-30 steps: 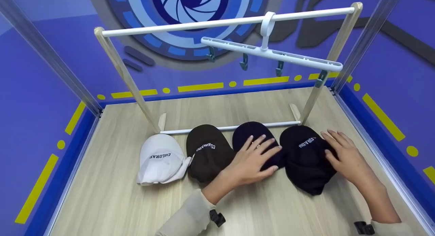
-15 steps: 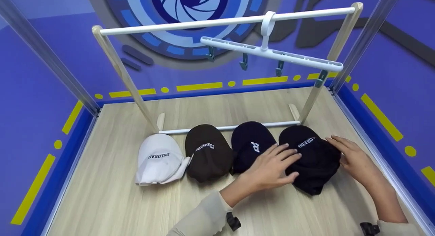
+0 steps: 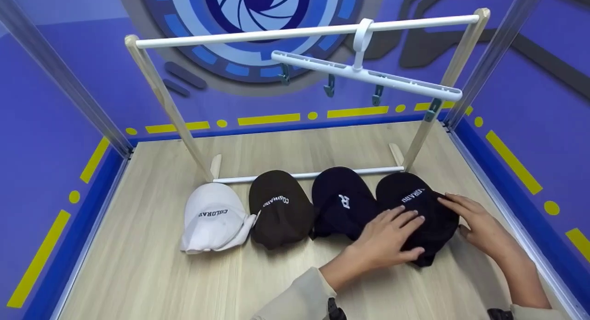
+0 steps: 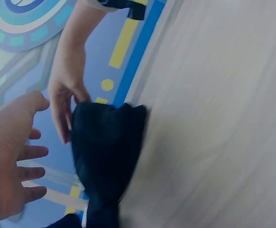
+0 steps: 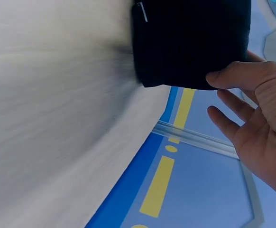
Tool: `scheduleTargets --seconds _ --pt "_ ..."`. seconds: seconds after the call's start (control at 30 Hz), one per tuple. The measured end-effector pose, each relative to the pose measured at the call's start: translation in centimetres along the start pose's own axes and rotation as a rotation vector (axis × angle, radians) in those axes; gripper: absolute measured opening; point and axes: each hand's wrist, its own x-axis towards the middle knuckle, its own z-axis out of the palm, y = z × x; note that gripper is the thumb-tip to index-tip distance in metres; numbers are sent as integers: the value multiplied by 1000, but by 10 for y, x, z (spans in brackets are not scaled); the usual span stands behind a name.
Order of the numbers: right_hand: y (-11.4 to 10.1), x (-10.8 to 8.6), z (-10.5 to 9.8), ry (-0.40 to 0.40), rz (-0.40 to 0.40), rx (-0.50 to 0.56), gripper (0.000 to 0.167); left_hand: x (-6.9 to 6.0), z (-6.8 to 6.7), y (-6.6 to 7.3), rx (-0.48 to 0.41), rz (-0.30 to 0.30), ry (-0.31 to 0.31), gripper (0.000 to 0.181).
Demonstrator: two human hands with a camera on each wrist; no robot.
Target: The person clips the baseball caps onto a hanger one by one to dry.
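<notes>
Four caps is several in a row: a white cap point(image 3: 216, 218), a brown cap point(image 3: 281, 209), a navy cap point(image 3: 343, 202) with a white letter, and a black cap point(image 3: 417, 204) at the right end. Over the black cap's near left side, my left hand point(image 3: 389, 237) has its fingers spread; the left wrist view shows a gap between that hand point(image 4: 10, 156) and the cap point(image 4: 109, 147). At the cap's right edge, my right hand point(image 3: 481, 225) touches it with fairly straight fingers. In the right wrist view, the thumb of this hand point(image 5: 261, 104) lies against the cap's edge point(image 5: 190, 47).
Behind the caps stands a rack with a white top rail point(image 3: 304, 32) and wooden posts. A white clip hanger point(image 3: 364, 74) hangs from the rail, bearing several dark clips. Blue-purple panels point(image 3: 50, 103) enclose the wooden table point(image 3: 152, 274) at the back and sides.
My left hand has moved right, off the navy cap and over to the black cap, uncovering the navy cap's white letter. My right hand stays by the black cap's right edge, shifting slightly.
</notes>
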Motion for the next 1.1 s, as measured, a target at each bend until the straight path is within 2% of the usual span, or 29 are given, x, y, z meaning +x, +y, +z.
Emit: scheduleTargets --seconds 0.23,0.4,0.57,0.87,1.0,1.1 --pt "1 0 3 25 -27 -7 92 10 16 26 24 -93 3 88" --pt "3 0 5 24 -59 9 96 21 25 44 -19 -215 -69 110" --pt "1 1 10 10 -59 2 95 27 33 57 -35 -304 -129 117" --pt "-3 -3 16 10 -55 3 74 29 43 69 -8 -374 -170 117" --pt "-1 -1 15 33 -88 -8 60 32 45 68 5 -373 -160 104" --pt "0 1 14 44 -107 -12 52 31 47 66 10 -374 -130 92"
